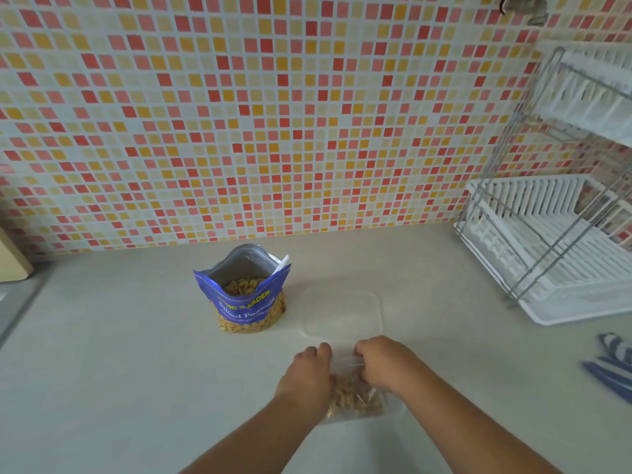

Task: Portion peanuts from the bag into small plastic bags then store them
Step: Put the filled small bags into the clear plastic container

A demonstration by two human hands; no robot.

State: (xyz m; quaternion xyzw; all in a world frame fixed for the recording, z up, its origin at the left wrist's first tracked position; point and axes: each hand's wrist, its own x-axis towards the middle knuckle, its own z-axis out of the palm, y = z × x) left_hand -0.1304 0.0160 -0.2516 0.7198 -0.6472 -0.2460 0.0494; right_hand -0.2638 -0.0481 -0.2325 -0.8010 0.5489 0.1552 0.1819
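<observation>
A blue bag of salted peanuts (244, 295) stands open on the counter, with a white scoop handle (282, 263) sticking out of its mouth. Nearer to me lies a small clear plastic bag of peanuts (354, 400), apparently inside a clear plastic container (393, 410). My left hand (306, 378) grips the bag's left side. My right hand (384, 362) pinches its top edge on the right. A clear container lid (342, 313) lies flat just beyond my hands, to the right of the peanut bag.
A white dish rack with a wire frame (554, 248) fills the right end of the counter. A blue striped cloth (614, 364) lies at the right edge. A beige board (12, 258) leans at the far left. A mosaic tiled wall (273, 114) backs the counter.
</observation>
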